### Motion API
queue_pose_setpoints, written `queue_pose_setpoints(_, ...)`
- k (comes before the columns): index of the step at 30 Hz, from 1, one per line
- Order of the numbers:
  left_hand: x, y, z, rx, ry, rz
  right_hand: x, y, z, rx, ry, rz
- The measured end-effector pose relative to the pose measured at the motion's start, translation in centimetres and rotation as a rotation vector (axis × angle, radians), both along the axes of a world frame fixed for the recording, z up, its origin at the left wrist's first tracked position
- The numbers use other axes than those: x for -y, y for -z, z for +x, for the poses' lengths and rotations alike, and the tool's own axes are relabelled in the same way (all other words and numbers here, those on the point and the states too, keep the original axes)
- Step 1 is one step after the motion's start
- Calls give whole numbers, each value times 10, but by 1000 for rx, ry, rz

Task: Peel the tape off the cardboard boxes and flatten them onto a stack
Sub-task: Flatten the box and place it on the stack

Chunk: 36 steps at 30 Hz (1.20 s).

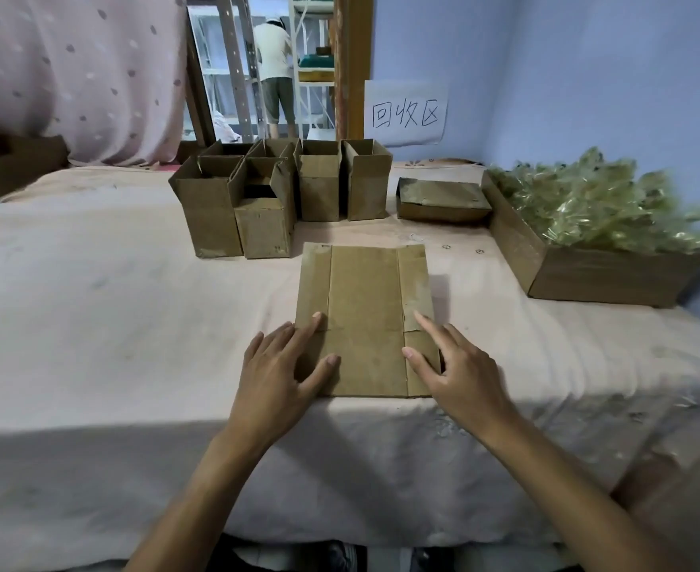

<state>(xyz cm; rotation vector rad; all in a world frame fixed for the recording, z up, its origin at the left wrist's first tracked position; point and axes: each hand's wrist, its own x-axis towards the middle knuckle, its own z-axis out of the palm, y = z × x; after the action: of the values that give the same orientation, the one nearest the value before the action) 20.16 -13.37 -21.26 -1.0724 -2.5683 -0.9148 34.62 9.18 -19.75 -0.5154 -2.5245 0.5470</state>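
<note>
Cardboard fills the head view: a flattened box [364, 319] lies near the table's [112, 303] front edge. The left hand [282, 373] and right hand [459, 373] are spread on its near corners, grasping nothing, likely pressing out creases. Behind, upright boxes [265, 192] stand waiting. At right, a carton [608, 278] holds what seems crumpled tape [587, 200].

makeshift recycling corner in a storeroom: handwritten wall sign [406, 113] reading 回收区, cloth-covered table [112, 303], opened cardboard boxes [319, 187] in rows, metal shelving [236, 68] beyond the doorway.
</note>
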Motion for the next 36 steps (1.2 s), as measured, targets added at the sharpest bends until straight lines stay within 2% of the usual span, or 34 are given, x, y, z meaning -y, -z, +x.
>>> queue_pose_setpoints(4,-2,-2,-1,-13,4,26,1,-1,0,26,13,22)
queue_pose_setpoints(10,-17,-14,-15,-54,25,-17,-8,-17,-5,71,-4,-58)
queue_pose_setpoints(18,-88,-89,-59,-89,133,-60,-62,-80,-34,91,93,19)
queue_pose_setpoints(23,-160,-141,-94,-46,149,-5,-113,-125,-72,79,194,-31)
queue_pose_setpoints(27,-224,-160,-127,-33,196,-40,-157,-154,-104,76,263,-47)
queue_pose_setpoints(36,-323,-142,-188,204,288,-47,-244,-153,-206,139,425,-68)
